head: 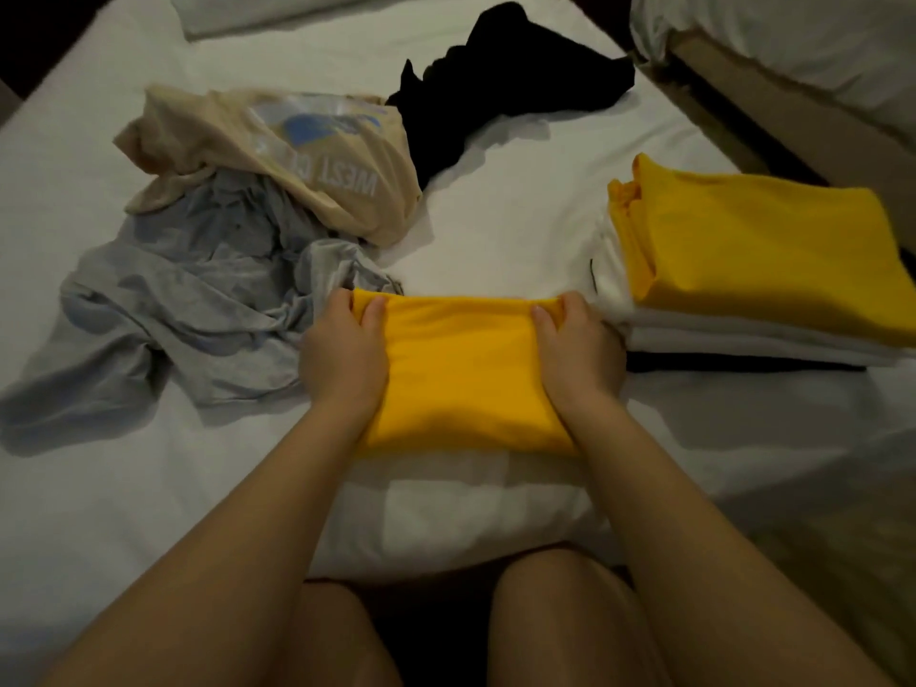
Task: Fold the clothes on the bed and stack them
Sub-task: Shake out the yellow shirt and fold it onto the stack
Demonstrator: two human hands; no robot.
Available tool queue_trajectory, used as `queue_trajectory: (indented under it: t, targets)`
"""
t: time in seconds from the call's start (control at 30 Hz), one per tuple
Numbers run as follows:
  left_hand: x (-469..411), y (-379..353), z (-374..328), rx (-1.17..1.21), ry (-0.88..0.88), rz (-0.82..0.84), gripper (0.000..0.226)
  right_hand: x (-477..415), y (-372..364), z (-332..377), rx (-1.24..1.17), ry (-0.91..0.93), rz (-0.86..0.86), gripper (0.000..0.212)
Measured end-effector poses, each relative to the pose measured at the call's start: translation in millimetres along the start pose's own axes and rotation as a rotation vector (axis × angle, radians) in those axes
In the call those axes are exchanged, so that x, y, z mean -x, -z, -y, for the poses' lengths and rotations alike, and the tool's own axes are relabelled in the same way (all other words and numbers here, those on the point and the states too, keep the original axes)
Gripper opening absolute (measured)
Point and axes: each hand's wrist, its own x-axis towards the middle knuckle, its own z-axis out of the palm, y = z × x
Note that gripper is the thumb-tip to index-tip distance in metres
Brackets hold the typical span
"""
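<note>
The crumpled beige cotton T-shirt [297, 156] bears a pale blue print and white capitals that, seen upside down, read "WEST C"; the rest is lost in a fold. It lies at the far left of the white bed sheet [520, 200], partly on top of a rumpled grey jersey garment [188, 300]. A heaped black garment [476, 86] sits just beside it, farther back.

The folded yellow cloth [461, 374] lies in the middle of the bed, right in front of the person. The left hand [342, 349] holds its far left corner and the right hand [577, 349] its far right corner. Each grip is closed on the fabric, thumb on top and fingers curled over the far edge.

To the right stands the stack of folded clothes [694, 339]: a yellow piece on top, white layers beneath, something dark at the bottom. The right hand almost touches it.

A white pillow [471, 508] lies under the near edge of the yellow cloth, above the person's bare knees [560, 617]. A second white bed [793, 42] stands at the upper right across a dark gap. The room is dim.
</note>
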Motion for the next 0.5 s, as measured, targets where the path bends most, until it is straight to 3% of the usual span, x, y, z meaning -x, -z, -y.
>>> queue_trajectory:
  t: [0.13, 0.27, 0.4, 0.5]
  targets:
    - [14, 15, 4, 0.042, 0.042, 0.013, 0.039, 12, 13, 1, -0.060, -0.041, 0.084, 0.050]
    - [54, 37, 5, 0.059, 0.131, 0.136, 0.061, 53, 25, -4, -0.138, -0.008, 0.099, 0.062]
    - [63, 45, -4, 0.211, 0.160, 0.299, 0.075, 68, 33, -2, -0.405, -0.035, 0.260, 0.059]
    - [63, 64, -6, 0.426, 0.169, 0.514, 0.094, 78, 44, -10, -0.598, 0.003, 0.306, 0.050]
